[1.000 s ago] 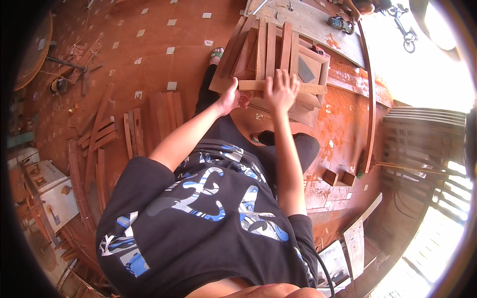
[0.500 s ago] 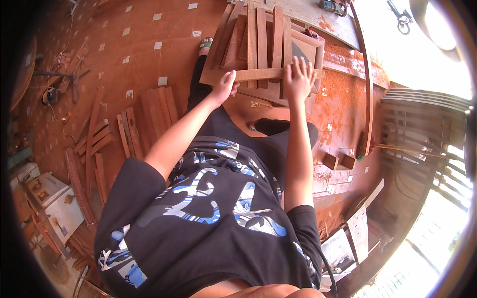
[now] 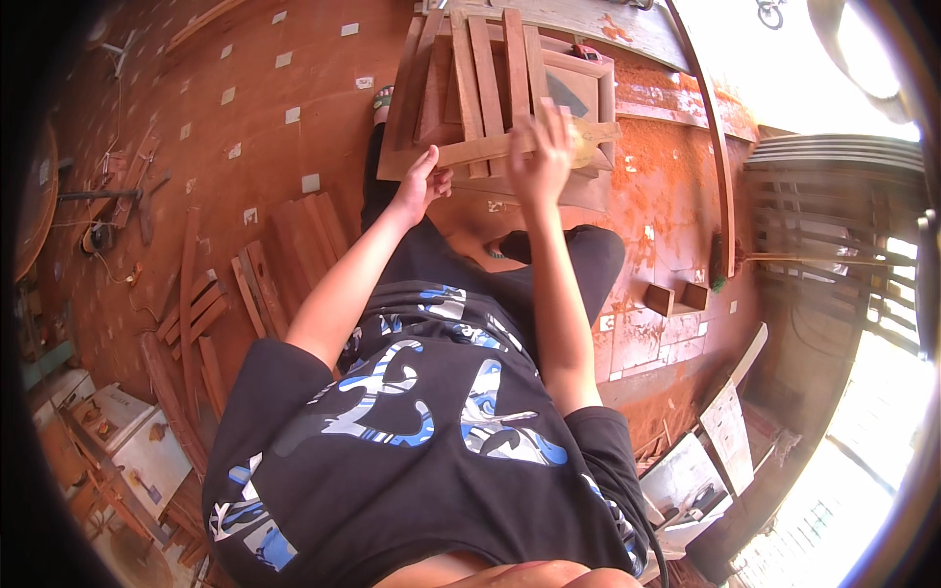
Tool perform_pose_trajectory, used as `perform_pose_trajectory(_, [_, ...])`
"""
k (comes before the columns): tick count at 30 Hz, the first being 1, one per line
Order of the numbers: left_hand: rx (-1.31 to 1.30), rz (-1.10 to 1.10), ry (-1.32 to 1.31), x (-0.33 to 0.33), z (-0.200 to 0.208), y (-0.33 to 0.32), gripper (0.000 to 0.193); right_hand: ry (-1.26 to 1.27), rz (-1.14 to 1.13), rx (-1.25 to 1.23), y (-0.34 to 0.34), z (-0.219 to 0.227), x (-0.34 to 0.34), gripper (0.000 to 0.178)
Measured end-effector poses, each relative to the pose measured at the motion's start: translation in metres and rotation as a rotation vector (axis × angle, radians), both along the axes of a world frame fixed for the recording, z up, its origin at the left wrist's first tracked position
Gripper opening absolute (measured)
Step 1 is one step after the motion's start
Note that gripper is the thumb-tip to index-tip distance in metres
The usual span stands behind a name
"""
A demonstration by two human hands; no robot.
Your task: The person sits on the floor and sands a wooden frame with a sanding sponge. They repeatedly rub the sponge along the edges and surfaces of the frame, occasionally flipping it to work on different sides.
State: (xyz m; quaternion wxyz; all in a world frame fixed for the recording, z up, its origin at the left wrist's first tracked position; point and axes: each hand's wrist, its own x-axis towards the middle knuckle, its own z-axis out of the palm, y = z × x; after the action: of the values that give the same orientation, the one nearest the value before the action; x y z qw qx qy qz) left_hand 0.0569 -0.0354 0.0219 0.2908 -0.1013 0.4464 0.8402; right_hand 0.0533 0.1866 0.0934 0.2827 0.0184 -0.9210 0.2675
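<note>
My left hand [image 3: 420, 186] is closed on a flat wooden strip [image 3: 475, 150] near its left part, thumb on top and fingers curled below. The strip lies crosswise in front of me, over the near ends of several reddish-brown slats [image 3: 515, 69]. My right hand [image 3: 544, 157] is over the strip's right half, blurred by motion, its fingers stretched away from me. A blurred yellowish patch shows beside it, and I cannot make out what it is. Under the slats is a wooden panel or frame [image 3: 605, 93] with a dark grey patch in it.
A small red object [image 3: 586, 52] rests at the frame's far right corner. More wooden slats [image 3: 309, 235] lie on the floor to my left. At right are a long beam [image 3: 720, 167], a small wooden box [image 3: 676, 298] and a slatted rack [image 3: 833, 196]. Orange sawdust covers the floor.
My right hand has moved left along the strip, away from its right end. The left hand keeps its hold. The whole view has shifted slightly.
</note>
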Motion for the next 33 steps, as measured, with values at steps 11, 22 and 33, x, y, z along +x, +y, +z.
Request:
perform_pose_trajectory(11, [0.11,-0.125,-0.001,-0.005,-0.007,0.003,0.046,-0.114,-0.187,0.188,-0.034,-0.03,0.001,0.053])
perform_pose_trajectory(22, [-0.321,-0.03,0.237,-0.004,0.001,0.01,0.045,-0.172,0.112,0.303,-0.05,-0.023,0.029,0.068])
perform_pose_trajectory(33, [-0.173,-0.047,0.023,0.0,0.014,0.015,0.036,-0.42,0.328,0.256,-0.031,0.001,0.043,0.077])
